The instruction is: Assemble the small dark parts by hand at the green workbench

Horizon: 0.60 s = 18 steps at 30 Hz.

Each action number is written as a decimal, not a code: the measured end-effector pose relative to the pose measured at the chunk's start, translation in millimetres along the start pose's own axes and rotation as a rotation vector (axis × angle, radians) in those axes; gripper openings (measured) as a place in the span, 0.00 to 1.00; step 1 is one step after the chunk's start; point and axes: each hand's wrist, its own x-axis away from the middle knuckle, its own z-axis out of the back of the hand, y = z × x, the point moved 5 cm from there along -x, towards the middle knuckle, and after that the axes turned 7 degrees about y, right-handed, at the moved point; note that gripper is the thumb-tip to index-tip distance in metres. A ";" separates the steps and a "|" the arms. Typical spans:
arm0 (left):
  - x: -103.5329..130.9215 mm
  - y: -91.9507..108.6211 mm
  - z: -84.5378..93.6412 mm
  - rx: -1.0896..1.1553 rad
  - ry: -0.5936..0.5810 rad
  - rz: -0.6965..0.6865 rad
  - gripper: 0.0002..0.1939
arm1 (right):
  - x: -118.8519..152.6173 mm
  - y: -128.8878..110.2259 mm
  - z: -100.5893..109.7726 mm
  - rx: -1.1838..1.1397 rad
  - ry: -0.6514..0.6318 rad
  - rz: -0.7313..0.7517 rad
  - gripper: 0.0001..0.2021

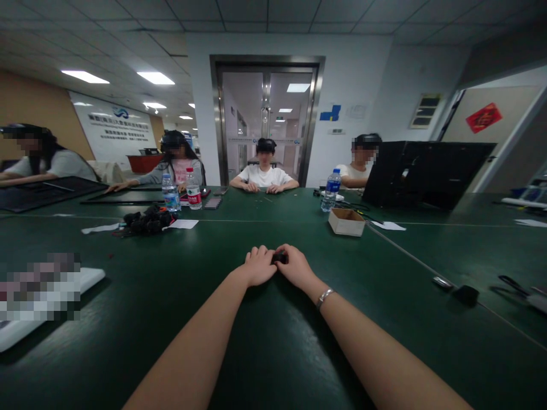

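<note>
My two hands meet over the green table in front of me, around a small black object (280, 258) whose kind I cannot make out. My right hand (297, 266) pinches it between thumb and fingers, and a silver bracelet circles that wrist. My left hand (259, 266) is bent close against the object's left side, its thumb and index finger at it. The fingers cover much of the object, and its underside is hidden.
Ahead to the right stands an open cardboard box (347, 222) beside a water bottle (331, 191). A pile of black parts (149, 220) lies left, near two bottles. A white device (92, 279) is at far left. Several people sit across the table (273, 353).
</note>
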 end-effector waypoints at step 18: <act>-19.0 -29.6 2.9 0.886 0.459 0.052 0.12 | -6.2 11.4 2.1 -0.210 0.032 0.033 0.13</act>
